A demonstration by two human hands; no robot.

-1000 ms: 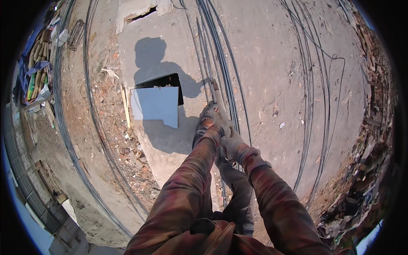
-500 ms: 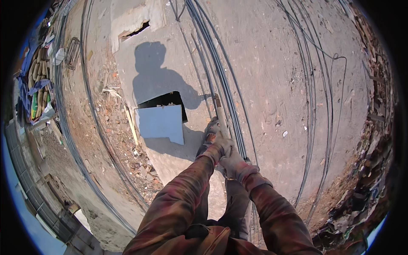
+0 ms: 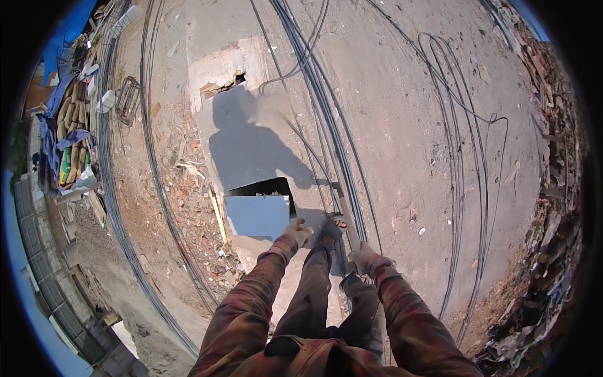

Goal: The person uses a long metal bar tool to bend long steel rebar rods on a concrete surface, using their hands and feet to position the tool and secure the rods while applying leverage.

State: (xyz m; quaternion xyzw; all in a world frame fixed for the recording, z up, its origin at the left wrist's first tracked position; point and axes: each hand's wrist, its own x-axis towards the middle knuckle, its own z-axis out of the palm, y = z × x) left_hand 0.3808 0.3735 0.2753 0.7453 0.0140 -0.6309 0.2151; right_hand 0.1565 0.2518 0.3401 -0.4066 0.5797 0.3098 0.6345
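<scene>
On my feed, I now see the left hand (image 3: 299,232) off the long-handled tool (image 3: 350,217), empty near the blue-grey panel (image 3: 257,215); the right hand (image 3: 363,256) alone grips the handle both held before.

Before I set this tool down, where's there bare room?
Widest patch: ground between the central strands by your tool and the looped strands at right, though small scraps dot it. Crowded: the rubble strip at left, and the board by the dark opening.
</scene>
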